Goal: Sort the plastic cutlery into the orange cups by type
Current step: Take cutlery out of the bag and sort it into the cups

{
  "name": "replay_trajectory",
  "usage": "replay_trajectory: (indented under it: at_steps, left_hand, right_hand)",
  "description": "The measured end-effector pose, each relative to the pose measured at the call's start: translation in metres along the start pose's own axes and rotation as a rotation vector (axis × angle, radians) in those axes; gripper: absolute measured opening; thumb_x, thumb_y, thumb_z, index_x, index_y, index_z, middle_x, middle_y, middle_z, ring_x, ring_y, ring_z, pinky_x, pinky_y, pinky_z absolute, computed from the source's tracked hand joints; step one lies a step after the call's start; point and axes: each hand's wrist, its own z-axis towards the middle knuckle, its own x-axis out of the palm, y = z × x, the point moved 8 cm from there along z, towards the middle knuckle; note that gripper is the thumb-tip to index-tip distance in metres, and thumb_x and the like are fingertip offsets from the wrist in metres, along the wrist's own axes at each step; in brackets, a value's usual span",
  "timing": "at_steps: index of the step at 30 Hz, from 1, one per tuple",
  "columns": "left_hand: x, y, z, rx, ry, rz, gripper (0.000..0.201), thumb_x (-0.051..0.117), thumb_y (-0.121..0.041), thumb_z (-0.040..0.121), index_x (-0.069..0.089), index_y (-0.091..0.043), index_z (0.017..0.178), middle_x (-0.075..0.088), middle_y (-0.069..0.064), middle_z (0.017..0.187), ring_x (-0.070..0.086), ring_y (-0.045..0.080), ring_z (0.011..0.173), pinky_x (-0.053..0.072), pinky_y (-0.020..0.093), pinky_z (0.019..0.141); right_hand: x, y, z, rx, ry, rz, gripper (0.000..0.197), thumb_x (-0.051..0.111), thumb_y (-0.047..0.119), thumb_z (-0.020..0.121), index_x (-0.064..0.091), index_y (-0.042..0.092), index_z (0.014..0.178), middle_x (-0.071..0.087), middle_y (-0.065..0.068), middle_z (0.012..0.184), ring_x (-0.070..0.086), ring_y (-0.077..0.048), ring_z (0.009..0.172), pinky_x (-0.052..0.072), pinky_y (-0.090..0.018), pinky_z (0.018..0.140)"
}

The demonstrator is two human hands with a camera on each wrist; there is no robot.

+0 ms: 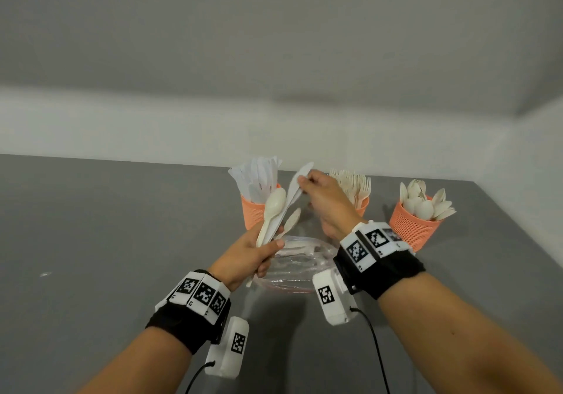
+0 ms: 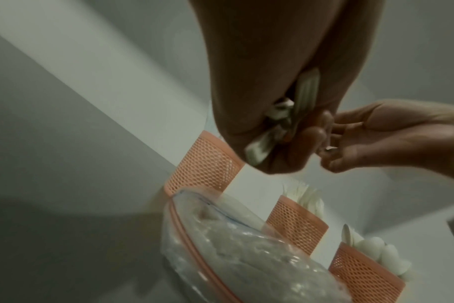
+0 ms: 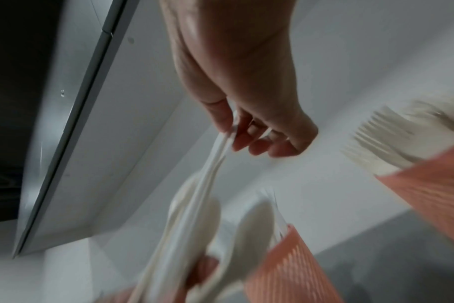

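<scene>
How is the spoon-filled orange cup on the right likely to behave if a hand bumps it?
The spoon cup probably tips easily: its spoons fan out above the rim, making it top-heavy. Its mesh wall looks light, so it may slide on the smooth grey table.

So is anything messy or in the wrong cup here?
Nothing stands out. The three orange mesh cups stand upright: left cup holds white knives, middle cup forks, right cup spoons. The left hand grips a mixed cream plastic cutlery bunch; the right hand pinches a white knife from it.
</scene>
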Motion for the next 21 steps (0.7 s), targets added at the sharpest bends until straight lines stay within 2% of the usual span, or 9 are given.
replay_trajectory:
  at_steps: [6, 8, 10, 11, 13, 15, 16, 18, 21]
  left_hand:
    - [-0.036, 0.002, -0.008, -0.006, -0.098, -0.037, 0.005, 0.044, -0.019, 0.097, 0.047, -0.018, 0.093, 0.031, -0.003, 0.055, 0.024, 0.006, 0.04, 0.023, 0.018, 0.038]
    - [-0.043, 0.0, -0.01, 0.011, -0.112, -0.053, 0.011, 0.043, -0.022, 0.097, 0.045, -0.014, 0.091, 0.029, -0.002, 0.058, 0.024, 0.006, 0.041, 0.024, 0.018, 0.038]
    - [-0.046, 0.0, -0.009, 0.006, -0.118, -0.106, 0.016, 0.041, -0.022, 0.098, 0.048, -0.008, 0.097, 0.03, -0.003, 0.056, 0.025, 0.006, 0.039, 0.024, 0.018, 0.037]
    - [-0.047, 0.001, -0.008, -0.01, -0.115, -0.147, 0.019, 0.04, -0.021, 0.098, 0.05, -0.006, 0.1, 0.032, -0.004, 0.054, 0.026, 0.006, 0.038, 0.025, 0.018, 0.037]
    - [-0.047, 0.0, -0.007, -0.034, -0.082, -0.224, 0.023, 0.037, -0.018, 0.099, 0.054, -0.004, 0.101, 0.036, -0.005, 0.053, 0.028, 0.006, 0.037, 0.028, 0.018, 0.038]
    - [-0.046, -0.002, -0.006, -0.031, -0.034, -0.253, 0.023, 0.035, -0.016, 0.099, 0.056, -0.006, 0.1, 0.044, -0.003, 0.056, 0.032, 0.007, 0.039, 0.032, 0.02, 0.04]
    - [-0.045, -0.003, -0.007, -0.028, -0.014, -0.259, 0.023, 0.035, -0.016, 0.099, 0.056, -0.007, 0.1, 0.048, -0.002, 0.057, 0.034, 0.008, 0.039, 0.034, 0.02, 0.041]
    - [-0.044, -0.005, -0.006, -0.019, 0.019, -0.271, 0.024, 0.033, -0.017, 0.099, 0.055, -0.009, 0.102, 0.055, -0.002, 0.061, 0.038, 0.01, 0.04, 0.038, 0.021, 0.043]
    - [-0.041, -0.01, -0.003, 0.003, 0.048, -0.285, 0.026, 0.031, -0.018, 0.1, 0.055, -0.014, 0.107, 0.057, -0.003, 0.063, 0.04, 0.009, 0.042, 0.04, 0.021, 0.045]
  right_hand:
    - [-0.046, 0.058, 0.032, -0.23, -0.346, 0.036, 0.015, 0.039, 0.014, 0.098, 0.048, 0.007, 0.088, 0.045, 0.001, 0.072, 0.044, -0.01, 0.062, 0.043, -0.013, 0.047]
    - [-0.042, 0.063, 0.041, -0.321, -0.4, -0.033, 0.018, 0.041, 0.014, 0.097, 0.048, 0.001, 0.087, 0.047, -0.003, 0.073, 0.047, -0.014, 0.065, 0.051, -0.022, 0.058]
    - [-0.026, 0.054, 0.049, -0.376, -0.389, -0.112, 0.02, 0.044, 0.013, 0.096, 0.052, -0.004, 0.089, 0.053, -0.013, 0.077, 0.05, -0.022, 0.07, 0.052, -0.038, 0.07]
    - [-0.016, 0.045, 0.053, -0.385, -0.359, -0.156, 0.018, 0.045, 0.013, 0.095, 0.054, -0.003, 0.09, 0.056, -0.016, 0.081, 0.052, -0.024, 0.073, 0.05, -0.038, 0.072]
    - [0.007, 0.025, 0.062, -0.37, -0.267, -0.275, 0.014, 0.047, 0.009, 0.094, 0.054, 0.0, 0.084, 0.055, -0.014, 0.078, 0.05, -0.021, 0.07, 0.043, -0.024, 0.068]
    - [0.027, 0.003, 0.067, -0.331, -0.158, -0.513, 0.016, 0.05, 0.009, 0.092, 0.053, 0.007, 0.077, 0.05, -0.01, 0.075, 0.046, -0.024, 0.072, 0.039, -0.022, 0.07]
    - [0.035, -0.009, 0.069, -0.286, -0.107, -0.662, 0.016, 0.05, 0.012, 0.093, 0.058, 0.008, 0.079, 0.05, -0.009, 0.079, 0.048, -0.027, 0.081, 0.04, -0.027, 0.08]
    - [0.039, -0.022, 0.067, -0.187, -0.057, -0.855, 0.024, 0.048, 0.017, 0.094, 0.066, 0.011, 0.109, 0.054, -0.012, 0.103, 0.045, -0.032, 0.107, 0.034, -0.033, 0.092]
    - [0.031, -0.004, 0.052, -0.245, -0.098, -0.695, 0.037, 0.042, 0.018, 0.097, 0.049, 0.012, 0.134, 0.046, -0.014, 0.125, 0.04, -0.027, 0.115, 0.031, -0.024, 0.093]
